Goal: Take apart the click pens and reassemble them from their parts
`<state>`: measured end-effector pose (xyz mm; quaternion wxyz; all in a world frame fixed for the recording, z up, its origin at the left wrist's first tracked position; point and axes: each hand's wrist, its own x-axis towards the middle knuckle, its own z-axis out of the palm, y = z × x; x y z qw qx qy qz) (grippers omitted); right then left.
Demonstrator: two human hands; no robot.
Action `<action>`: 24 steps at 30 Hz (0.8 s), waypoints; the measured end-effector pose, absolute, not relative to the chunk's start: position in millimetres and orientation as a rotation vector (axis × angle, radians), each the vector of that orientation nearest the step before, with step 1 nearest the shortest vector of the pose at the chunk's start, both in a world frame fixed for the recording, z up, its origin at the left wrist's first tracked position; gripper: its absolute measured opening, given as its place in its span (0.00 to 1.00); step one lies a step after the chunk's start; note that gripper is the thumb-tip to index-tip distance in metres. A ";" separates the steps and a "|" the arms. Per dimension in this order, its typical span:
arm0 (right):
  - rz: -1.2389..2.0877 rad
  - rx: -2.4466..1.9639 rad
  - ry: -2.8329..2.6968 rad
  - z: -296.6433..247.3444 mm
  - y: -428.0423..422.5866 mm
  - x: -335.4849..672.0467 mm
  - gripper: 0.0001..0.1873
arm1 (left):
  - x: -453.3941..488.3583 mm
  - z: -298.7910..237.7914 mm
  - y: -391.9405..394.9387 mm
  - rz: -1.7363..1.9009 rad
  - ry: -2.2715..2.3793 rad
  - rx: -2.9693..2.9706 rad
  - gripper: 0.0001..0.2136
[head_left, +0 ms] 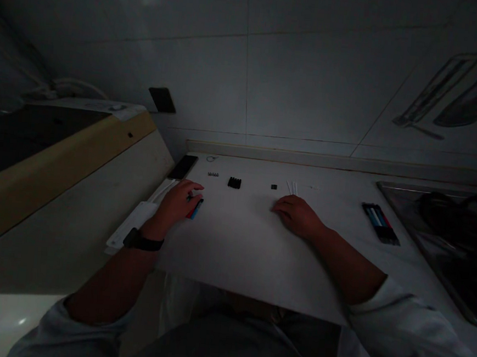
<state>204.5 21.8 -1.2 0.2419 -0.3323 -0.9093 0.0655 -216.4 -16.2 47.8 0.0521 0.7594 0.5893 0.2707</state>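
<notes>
My left hand (179, 202) is at the left side of the white counter, thumb and forefinger apart. Beside and partly under it lie small pens or markers, one red (190, 214) and one blue (197, 209), with dark ends. A small dark piece shows between thumb and forefinger; whether the hand touches it I cannot tell. My right hand (297, 216) rests on the counter with its fingers curled together, their undersides hidden. Thin white sticks (292, 187) lie just beyond it. Farther back are a small black square (273, 187) and a black ridged block (234, 182).
A row of small metal-looking pieces (213, 174), a thin ring (211, 159) and a black phone (184, 167) lie at the back left. A pack of pens (380, 224) lies right, before a metal-rimmed sink or hob (419, 237). A cream appliance (110, 174) borders the left.
</notes>
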 end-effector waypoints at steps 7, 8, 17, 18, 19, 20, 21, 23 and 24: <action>0.210 -0.894 -2.474 -1.8 22.9 207.2 0.17 | -224.3 21.7 -41.5 0.727 1.910 2.413 0.13; 0.216 -0.892 -2.472 -2.0 23.1 207.4 0.17 | -223.0 20.6 -42.3 0.704 1.919 2.418 0.15; 0.181 -0.879 -2.482 2.1 20.8 207.4 0.15 | -218.0 16.4 -45.8 0.748 2.130 2.373 0.18; 0.176 -0.878 -2.480 1.8 20.9 207.3 0.14 | -216.9 16.9 -46.7 0.746 2.127 2.373 0.18; 0.174 -0.874 -2.481 1.3 21.1 207.2 0.14 | -215.6 17.7 -47.7 0.747 2.121 2.377 0.17; 0.173 -0.871 -2.483 0.7 21.4 207.2 0.14 | -214.0 18.6 -48.8 0.747 2.115 2.384 0.17; 0.173 -0.867 -2.484 0.1 21.7 207.2 0.14 | -212.4 19.6 -50.1 0.745 2.117 2.391 0.17; 0.173 -0.867 -2.486 -0.7 22.0 207.4 0.14 | -209.3 21.0 -52.9 0.703 2.133 2.408 0.16; 0.171 -0.870 -2.486 -0.9 22.0 207.4 0.14 | -207.9 21.2 -54.3 0.667 2.140 2.419 0.16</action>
